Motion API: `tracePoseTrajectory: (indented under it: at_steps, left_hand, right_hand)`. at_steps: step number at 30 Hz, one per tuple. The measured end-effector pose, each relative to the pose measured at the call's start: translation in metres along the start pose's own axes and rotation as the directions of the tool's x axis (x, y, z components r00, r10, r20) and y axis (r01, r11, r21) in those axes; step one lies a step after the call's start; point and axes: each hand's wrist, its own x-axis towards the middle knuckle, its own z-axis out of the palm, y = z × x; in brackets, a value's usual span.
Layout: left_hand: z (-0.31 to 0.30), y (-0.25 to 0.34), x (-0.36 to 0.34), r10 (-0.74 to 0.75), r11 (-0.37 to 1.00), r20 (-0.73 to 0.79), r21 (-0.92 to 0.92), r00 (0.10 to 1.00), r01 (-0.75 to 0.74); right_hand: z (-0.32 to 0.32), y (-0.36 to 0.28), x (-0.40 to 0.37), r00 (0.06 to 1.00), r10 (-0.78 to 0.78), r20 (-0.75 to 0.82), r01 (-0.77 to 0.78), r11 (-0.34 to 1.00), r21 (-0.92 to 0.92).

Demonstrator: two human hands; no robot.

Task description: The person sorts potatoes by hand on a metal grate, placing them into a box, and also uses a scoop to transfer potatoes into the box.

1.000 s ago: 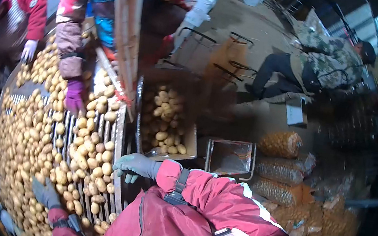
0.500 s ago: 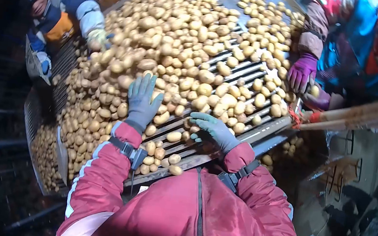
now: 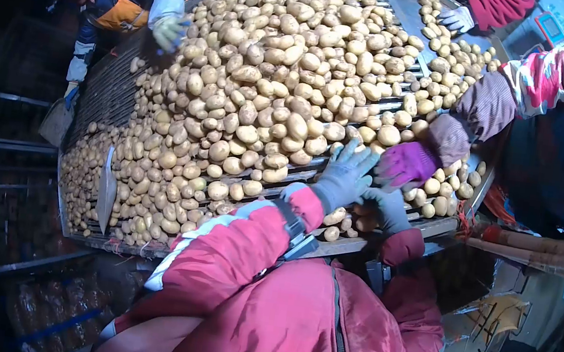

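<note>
A broad slatted table (image 3: 105, 85) spreads before me, heaped with potatoes (image 3: 264, 95), too many to count. At least three co-workers (image 3: 127, 12) reach in around it, one magenta glove (image 3: 406, 165) just beside my two gloved hands. I judge this as handling potatoes at the near edge; moving calls for care around that glove. My left hand (image 3: 347, 177) is spread over potatoes; whether my right hand (image 3: 390, 209), partly hidden, grips any, I cannot tell.
</note>
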Motion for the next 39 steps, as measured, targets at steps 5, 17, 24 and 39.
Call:
tracePoseTrajectory:
  at_steps: [5, 17, 24, 39]
  left_hand:
    - [-0.041, -0.084, -0.081, -0.234, 0.932, 0.053, -0.274, 0.971, 0.240]
    - [-0.025, -0.054, -0.137, -0.163, 0.982, -0.152, -0.121, 0.975, 0.145]
    - [-0.053, -0.076, -0.161, -0.360, 0.783, -0.096, -0.572, 0.928, 0.244]
    - [-0.070, -0.120, -0.149, -0.446, 0.833, -0.286, -0.478, 0.848, 0.278]
  right_hand:
    - [0.012, -0.056, -0.059, 1.000, -0.002, 0.004, 0.001, 0.967, 0.255]
    - [0.066, -0.026, 0.109, 0.896, -0.425, 0.129, 0.432, 0.765, -0.479]
    - [0.101, 0.011, 0.095, 0.906, -0.398, 0.143, 0.365, 0.565, -0.740]
    - [0.117, 0.034, 0.081, 0.895, -0.415, 0.164, 0.277, 0.229, -0.933]
